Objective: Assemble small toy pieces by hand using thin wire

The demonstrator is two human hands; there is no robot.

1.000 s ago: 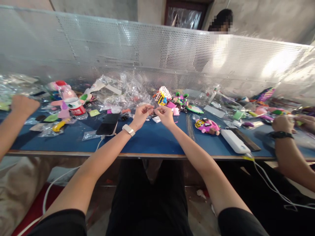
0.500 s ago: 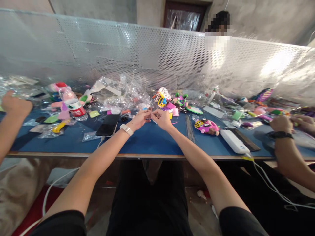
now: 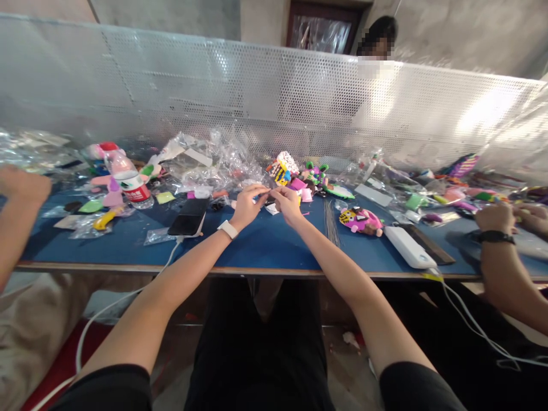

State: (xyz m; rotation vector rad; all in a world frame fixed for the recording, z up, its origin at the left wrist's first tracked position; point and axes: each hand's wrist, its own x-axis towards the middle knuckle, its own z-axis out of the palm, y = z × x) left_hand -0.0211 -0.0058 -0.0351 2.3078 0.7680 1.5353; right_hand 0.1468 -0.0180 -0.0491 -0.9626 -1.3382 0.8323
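The left hand (image 3: 247,204) and right hand (image 3: 288,204) meet fingertip to fingertip just above the blue table (image 3: 265,245), both pinching a tiny piece (image 3: 268,197) (perhaps thin wire, too small to tell) near the colourful toys (image 3: 286,166). This looks like mid-fitting work, and going further calls for steady, fine fingertip pressure.

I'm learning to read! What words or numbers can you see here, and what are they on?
Bottle label: red and white, print too blurred to read.
Pink toy: patterns only, no words.
Nothing else here can be read.
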